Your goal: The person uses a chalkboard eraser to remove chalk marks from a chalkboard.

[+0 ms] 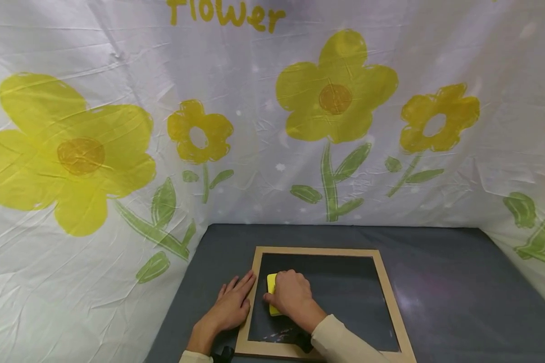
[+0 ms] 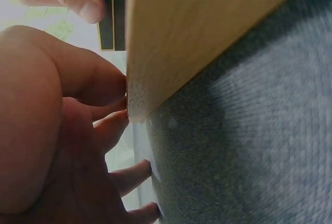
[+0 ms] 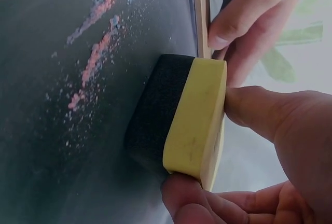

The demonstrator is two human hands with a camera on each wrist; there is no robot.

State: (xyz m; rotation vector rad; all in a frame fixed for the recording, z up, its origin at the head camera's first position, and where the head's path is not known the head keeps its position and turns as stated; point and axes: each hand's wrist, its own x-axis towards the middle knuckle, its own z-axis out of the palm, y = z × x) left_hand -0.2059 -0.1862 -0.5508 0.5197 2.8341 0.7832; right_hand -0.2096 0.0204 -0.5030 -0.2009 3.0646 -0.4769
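A small chalkboard (image 1: pixel 340 297) with a light wooden frame (image 1: pixel 318 250) lies on the dark table. My right hand (image 1: pixel 295 297) grips a board eraser (image 3: pixel 194 115) with a yellow back and a black felt side, thumb on one edge and fingers at another. The felt faces the board's dark surface near its left side. My left hand (image 1: pixel 229 307) rests at the frame's left edge, its fingers extended; in the left wrist view the thumb (image 2: pixel 96 81) touches the side of the wood. Pink and blue chalk dust (image 3: pixel 98 53) lies on the board near its lower left.
Dark cloth covers the table (image 1: pixel 445 282), which extends to the right of the board. A white curtain (image 1: pixel 254 191) printed with yellow flowers hangs behind and at both sides. A black wrist strap (image 1: pixel 224 354) shows near the left sleeve.
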